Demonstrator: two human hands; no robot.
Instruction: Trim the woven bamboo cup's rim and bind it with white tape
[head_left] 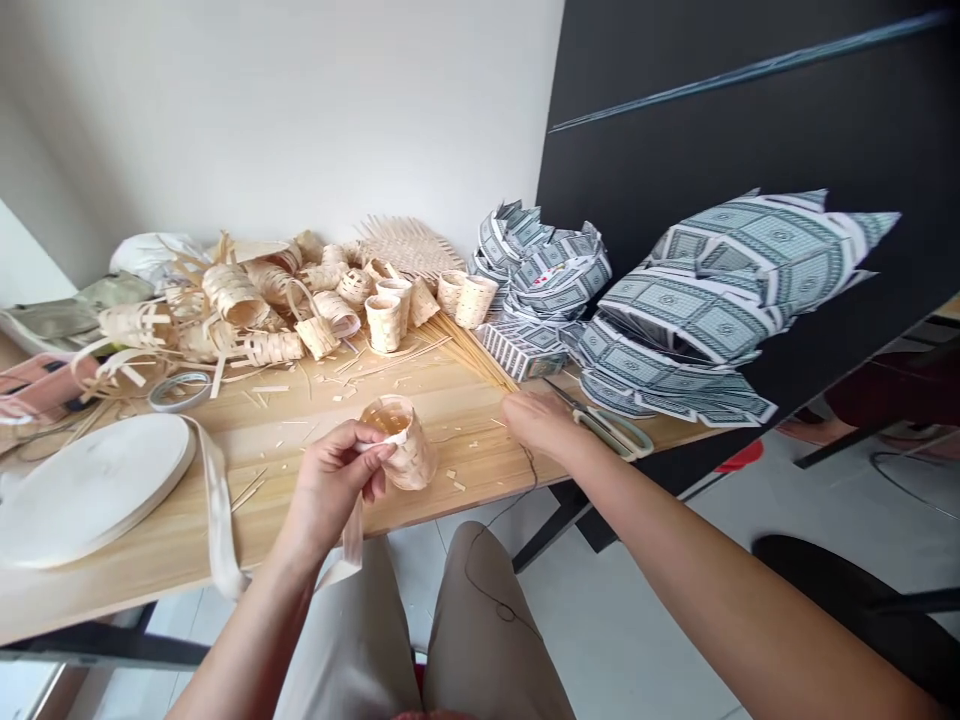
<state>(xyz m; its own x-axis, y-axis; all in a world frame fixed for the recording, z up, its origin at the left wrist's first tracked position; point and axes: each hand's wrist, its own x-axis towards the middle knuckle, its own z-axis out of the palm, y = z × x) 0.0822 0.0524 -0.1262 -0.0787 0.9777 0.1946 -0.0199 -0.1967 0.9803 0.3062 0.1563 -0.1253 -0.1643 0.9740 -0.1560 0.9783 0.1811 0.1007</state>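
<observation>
Head view: the left hand (pixel 334 480) is closed on a small woven cup (pixel 405 445). It holds the cup tilted just above the near edge of the bench (pixel 285 440), with the mouth turned up and to the left. Thumb and fingertips pinch a white tape (pixel 375 440) against the cup's rim. A strip of it hangs down below the hand, in front of the lap. A flat roll (pixel 90 490) of the same tape lies on the bench well to the left, and its loose end droops over the edge.

The right hand (pixel 540 420) lies palm down on the bench with the fingers loosely out, holding nothing that shows. It touches, or is just beside, the scissors (pixel 611 430), whose pale handles lie by the wrist. Its fingertips are near the end of a bundle of sticks (pixel 472 355).

Behind are a heap of woven cups (pixel 300 300) and loose strips. To the right is a stack of folded patterned paper (pixel 675 310).

As I judge it, the step in hand is binding the cup's rim with tape, with the end pressed in place by the left hand. The next move seems to call for a firm left pinch so the tape does not lift. The right hand would need a proper grip on the scissors and a cut close to the rim, clear of the weave.
</observation>
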